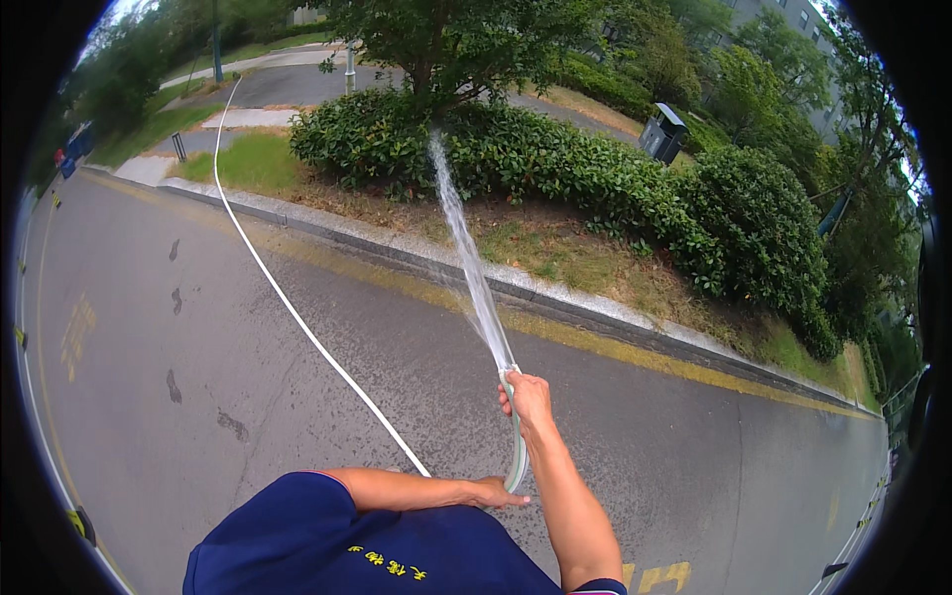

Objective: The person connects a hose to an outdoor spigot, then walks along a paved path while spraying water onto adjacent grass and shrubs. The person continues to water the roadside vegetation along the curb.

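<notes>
My right hand [529,398] grips a pale hose [519,454] with a green stripe just below its open end. A stream of water [467,245] shoots from that end over the kerb and reaches the leafy hedge [520,156] beneath a tree. Lower down, close to my body, my left hand [494,492] is around the bend of the hose, one finger stretched out; its palm side is hidden. From beside my left forearm, a long white stretch of hose [297,316] runs across the road and over the kerb towards the far pavement.
A granite kerb [372,236] with a yellow line [617,349] borders the asphalt road [632,446]. Behind the hedge stand a grey litter bin [662,134] and a tree [439,52]. A rounded shrub [751,230] grows to the right. Dark wet footprints [175,387] mark the asphalt on the left.
</notes>
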Action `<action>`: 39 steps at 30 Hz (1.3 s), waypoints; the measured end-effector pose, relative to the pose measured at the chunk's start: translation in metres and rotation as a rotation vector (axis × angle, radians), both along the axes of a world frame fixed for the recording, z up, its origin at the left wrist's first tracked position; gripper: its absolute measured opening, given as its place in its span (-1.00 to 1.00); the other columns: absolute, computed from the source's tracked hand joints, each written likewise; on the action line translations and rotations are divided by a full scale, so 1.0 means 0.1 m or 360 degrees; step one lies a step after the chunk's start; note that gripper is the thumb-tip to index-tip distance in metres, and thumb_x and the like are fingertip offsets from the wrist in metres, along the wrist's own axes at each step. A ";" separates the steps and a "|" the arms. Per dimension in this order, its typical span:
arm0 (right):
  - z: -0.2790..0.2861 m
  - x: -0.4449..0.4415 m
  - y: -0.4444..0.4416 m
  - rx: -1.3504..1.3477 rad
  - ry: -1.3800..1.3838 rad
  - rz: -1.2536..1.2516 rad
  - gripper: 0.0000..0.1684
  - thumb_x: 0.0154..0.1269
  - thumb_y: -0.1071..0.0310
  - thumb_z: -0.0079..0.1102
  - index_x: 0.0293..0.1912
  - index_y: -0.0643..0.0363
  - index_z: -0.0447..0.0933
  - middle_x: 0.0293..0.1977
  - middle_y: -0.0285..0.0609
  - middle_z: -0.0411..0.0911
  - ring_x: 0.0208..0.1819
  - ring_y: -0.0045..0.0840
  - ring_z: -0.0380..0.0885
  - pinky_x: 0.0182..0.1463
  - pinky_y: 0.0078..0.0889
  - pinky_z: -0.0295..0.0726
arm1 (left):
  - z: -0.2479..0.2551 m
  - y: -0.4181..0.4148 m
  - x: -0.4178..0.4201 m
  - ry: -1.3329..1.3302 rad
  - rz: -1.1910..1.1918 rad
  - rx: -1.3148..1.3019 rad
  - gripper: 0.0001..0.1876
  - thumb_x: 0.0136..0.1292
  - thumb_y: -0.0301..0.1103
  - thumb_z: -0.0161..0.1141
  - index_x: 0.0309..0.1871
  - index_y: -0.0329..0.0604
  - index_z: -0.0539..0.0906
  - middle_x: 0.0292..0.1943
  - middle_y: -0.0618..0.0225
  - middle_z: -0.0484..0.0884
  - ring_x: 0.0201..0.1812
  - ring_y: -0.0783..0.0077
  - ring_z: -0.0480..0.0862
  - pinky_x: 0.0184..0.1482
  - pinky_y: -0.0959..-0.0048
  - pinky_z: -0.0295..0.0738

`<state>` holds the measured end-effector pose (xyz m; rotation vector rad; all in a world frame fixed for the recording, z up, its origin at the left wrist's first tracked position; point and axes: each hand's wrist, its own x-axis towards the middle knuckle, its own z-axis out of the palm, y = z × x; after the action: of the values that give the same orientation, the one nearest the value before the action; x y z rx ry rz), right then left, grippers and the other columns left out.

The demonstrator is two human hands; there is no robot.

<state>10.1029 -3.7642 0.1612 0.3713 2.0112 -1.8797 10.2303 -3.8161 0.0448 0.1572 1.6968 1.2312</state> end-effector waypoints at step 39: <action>-0.42 -0.01 1.21 -0.0371 -0.0218 -0.0818 -0.69 0.31 0.23 0.00 -0.42 0.27 0.51 -0.67 -0.22 0.44 -0.74 -0.57 0.36 -0.67 -0.45 0.30 | 0.02 0.17 0.01 -0.0030 -0.0222 -0.0208 -0.40 0.07 0.30 0.29 -0.57 -0.14 0.48 -0.66 0.38 0.42 -0.60 0.47 0.42 -0.51 0.41 0.29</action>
<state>10.1024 -3.6427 0.1196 0.9960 1.6879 -2.2791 10.2313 -3.7990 0.0467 0.1814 1.7142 1.0131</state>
